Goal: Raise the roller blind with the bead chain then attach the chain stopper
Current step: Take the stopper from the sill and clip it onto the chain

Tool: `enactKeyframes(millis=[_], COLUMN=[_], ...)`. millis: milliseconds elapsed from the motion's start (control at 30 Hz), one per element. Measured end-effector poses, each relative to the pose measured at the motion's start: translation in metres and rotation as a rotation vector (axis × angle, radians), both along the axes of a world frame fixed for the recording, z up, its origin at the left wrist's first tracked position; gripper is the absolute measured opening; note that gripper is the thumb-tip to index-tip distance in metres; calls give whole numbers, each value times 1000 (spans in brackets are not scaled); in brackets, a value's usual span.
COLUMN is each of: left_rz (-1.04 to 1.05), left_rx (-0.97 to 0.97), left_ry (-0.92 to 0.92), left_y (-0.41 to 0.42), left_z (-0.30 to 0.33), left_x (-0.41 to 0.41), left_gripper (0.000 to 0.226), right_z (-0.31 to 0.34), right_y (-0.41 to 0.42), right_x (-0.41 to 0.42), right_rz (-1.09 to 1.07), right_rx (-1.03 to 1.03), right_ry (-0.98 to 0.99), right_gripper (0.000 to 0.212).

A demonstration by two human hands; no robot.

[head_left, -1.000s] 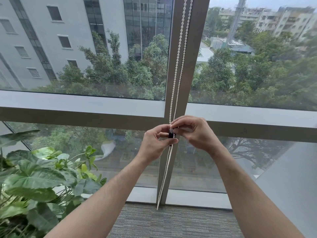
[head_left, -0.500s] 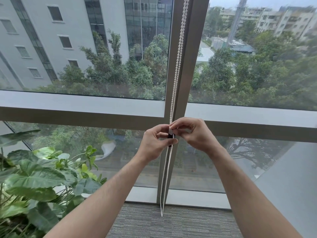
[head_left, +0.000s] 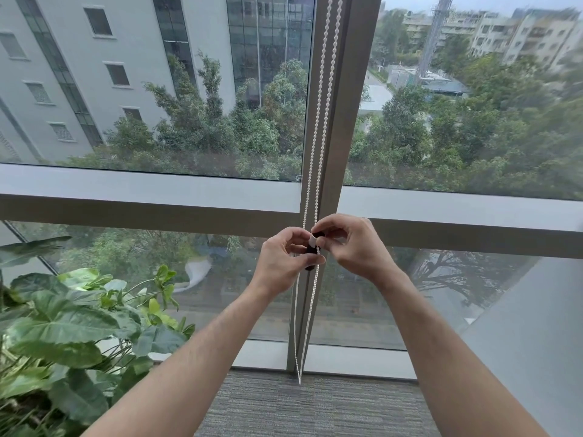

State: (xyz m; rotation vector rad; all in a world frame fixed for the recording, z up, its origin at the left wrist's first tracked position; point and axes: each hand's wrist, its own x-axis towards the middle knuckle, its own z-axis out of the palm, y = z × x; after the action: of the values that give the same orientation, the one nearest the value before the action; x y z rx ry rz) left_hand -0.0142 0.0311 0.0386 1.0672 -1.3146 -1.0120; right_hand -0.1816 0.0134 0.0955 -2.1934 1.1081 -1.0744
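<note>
Now your left hand and right hand stay pinched together on the dark stopper; the chain strands have parted, so clipping continues.

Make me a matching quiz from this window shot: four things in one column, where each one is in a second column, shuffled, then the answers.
Things:
1. white bead chain
2. small dark chain stopper
3. green leafy potted plant
4. grey carpet

Places:
A. lower left corner
B. pinched between left hand and right hand
C. floor below the window
D. hanging along the window's upright frame post

Pairs: 1-D, 2-B, 3-A, 4-C
</note>
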Motion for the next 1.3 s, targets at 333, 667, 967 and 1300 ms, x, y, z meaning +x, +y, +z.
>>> enactKeyframes(millis=[333, 667, 967, 1300], left_rz=[59, 8, -50, -93], left_rx=[-44, -13, -13, -23], left_ry=[-91, 18, 44, -132], left_y=[3, 5, 10, 14], left_z=[1, -3, -2, -7], left_x=[-3, -2, -3, 3], left_gripper=[26, 28, 37, 35], right_z=[-10, -31, -71, -83], right_y=[3, -3, 0, 1], right_x=[7, -1, -9, -16], right_rz=[-120, -10, 197, 377], right_rx=[-8, 203, 851, 929], right_ry=[-68, -376, -625, -741], right_gripper=[28, 31, 16, 25])
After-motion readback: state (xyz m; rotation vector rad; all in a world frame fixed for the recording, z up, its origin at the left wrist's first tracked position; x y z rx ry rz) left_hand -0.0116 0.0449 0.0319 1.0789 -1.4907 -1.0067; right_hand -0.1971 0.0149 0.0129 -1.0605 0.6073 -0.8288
